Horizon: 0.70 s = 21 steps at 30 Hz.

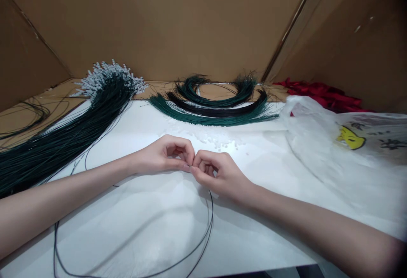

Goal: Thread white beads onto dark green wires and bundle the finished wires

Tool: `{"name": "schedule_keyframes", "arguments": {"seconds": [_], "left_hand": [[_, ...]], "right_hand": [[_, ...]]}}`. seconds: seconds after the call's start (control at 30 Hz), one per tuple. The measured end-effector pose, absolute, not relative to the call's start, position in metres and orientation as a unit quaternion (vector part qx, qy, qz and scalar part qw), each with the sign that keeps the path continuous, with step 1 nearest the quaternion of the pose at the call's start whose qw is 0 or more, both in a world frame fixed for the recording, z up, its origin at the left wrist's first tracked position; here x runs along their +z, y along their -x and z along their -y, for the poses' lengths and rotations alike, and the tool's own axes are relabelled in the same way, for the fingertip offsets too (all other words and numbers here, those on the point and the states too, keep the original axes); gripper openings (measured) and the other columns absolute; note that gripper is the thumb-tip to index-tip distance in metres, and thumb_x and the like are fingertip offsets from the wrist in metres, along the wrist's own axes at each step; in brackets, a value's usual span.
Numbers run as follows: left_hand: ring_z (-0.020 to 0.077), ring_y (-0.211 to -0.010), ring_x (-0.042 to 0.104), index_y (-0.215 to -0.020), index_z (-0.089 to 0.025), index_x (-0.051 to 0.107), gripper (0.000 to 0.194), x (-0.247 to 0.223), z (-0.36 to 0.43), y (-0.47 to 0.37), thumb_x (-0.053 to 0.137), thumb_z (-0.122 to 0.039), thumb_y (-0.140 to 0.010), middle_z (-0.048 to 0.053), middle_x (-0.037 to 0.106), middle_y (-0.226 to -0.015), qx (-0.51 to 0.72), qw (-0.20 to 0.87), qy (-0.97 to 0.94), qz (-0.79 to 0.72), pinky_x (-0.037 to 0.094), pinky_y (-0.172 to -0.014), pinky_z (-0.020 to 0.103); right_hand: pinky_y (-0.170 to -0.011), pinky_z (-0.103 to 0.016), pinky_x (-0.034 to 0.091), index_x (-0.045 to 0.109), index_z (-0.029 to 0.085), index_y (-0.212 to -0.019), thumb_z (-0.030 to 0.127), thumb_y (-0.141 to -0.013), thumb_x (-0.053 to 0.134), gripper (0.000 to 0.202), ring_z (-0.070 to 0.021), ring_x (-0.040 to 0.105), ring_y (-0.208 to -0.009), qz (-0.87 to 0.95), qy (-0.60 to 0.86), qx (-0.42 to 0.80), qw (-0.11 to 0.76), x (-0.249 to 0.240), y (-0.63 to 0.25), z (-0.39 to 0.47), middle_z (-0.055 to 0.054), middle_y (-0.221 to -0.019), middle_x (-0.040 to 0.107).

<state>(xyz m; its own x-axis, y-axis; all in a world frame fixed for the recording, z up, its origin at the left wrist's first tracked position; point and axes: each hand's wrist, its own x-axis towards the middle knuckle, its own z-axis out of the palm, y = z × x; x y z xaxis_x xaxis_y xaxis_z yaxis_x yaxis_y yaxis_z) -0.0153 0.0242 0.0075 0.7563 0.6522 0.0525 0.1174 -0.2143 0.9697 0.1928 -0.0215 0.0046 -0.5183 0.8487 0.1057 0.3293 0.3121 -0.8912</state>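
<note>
My left hand (168, 154) and my right hand (219, 170) meet at the middle of the white tabletop, thumbs and index fingers pinched together tip to tip. From under my right hand a thin dark cord (212, 214) hangs down and sweeps in a wide loop toward the front edge and left forearm. My right fingers appear closed on this cord. Whatever sits in the left pinch is too small and hidden to make out. Just behind the hands lie scattered small white beads (219, 139).
At left lies a thick bundle of dark green cords (73, 136) with white beaded ends (111, 76). Curved bundles of green and black cords (216, 115) rest behind the beads. A clear plastic bag (333, 159) and red material (327, 95) are at right. Cardboard walls (165, 23) surround the table.
</note>
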Motion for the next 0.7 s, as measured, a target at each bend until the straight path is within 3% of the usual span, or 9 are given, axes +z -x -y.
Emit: {"name": "schedule_keyframes", "arguments": {"seconds": [0.7], "left_hand": [[0.0114,-0.076,0.060,-0.084,-0.012,0.066,0.012,0.0064,-0.0251,0.0156,0.074,-0.021,-0.082,0.004,0.066,-0.083,0.240,0.579,-0.736,-0.255,0.048,-0.071,0.022]], "right_hand": [[-0.051,-0.020,0.031,0.052,0.018,-0.071,0.013,-0.079,0.056,0.010,-0.0068,0.037,-0.052,0.735,0.398,0.458,0.302,0.0070,-0.1923,0.0220,0.007,-0.056,0.042]]}}
